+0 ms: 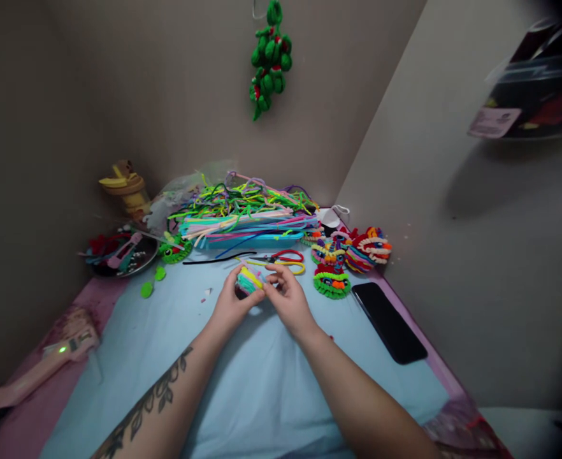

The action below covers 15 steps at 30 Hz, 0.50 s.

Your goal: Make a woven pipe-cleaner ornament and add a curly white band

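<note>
A small striped pipe-cleaner piece (249, 280) in teal, yellow and pink is held above the middle of the blue cloth. My left hand (230, 303) wraps round it from the left, thumb along its lower edge. My right hand (290, 298) pinches its right side between thumb and curled fingers. Just beyond my hands lie scissors (288, 256) with red and yellow handles, and a black pipe cleaner (214, 259). My fingers hide part of the piece.
Behind is a blue tray (257, 241) heaped with pipe cleaners (247, 204). Finished pipe-cleaner crafts (332, 282) and a black phone (389, 322) sit on the right. To the left are a metal bowl (150, 258), green pieces (147, 290) and a pink glue gun (46, 370).
</note>
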Motion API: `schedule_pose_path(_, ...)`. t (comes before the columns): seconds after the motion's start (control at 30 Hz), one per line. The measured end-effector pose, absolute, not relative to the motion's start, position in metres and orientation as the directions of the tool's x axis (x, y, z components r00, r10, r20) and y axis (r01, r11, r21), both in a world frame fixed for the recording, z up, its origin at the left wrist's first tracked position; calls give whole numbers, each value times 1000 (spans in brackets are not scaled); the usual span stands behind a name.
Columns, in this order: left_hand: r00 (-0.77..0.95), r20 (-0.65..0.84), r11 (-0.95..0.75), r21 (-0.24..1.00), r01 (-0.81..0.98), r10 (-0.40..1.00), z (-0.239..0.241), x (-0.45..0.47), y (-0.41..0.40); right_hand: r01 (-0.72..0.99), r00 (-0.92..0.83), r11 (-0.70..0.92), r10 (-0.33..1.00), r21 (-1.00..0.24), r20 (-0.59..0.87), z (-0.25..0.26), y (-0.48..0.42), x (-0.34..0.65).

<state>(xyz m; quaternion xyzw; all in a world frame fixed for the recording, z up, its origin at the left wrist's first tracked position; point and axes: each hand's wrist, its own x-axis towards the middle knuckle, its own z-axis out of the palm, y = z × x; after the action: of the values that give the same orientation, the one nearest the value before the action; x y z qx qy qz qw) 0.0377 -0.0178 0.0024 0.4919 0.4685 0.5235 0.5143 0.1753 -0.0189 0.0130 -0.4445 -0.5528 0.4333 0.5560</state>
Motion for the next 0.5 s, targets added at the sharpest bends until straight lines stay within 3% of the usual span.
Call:
schedule_pose_path(0.17, -14, 75, -75, 997, -7, 997, 0, 34, -17, 96, 8, 281, 959, -955, 283, 19, -21, 175)
schedule_pose_path(0.5, -34, 125, -123, 990, 70, 992, 1, 32, -17, 84, -5, 236, 972, -968, 236, 15, -20, 177)
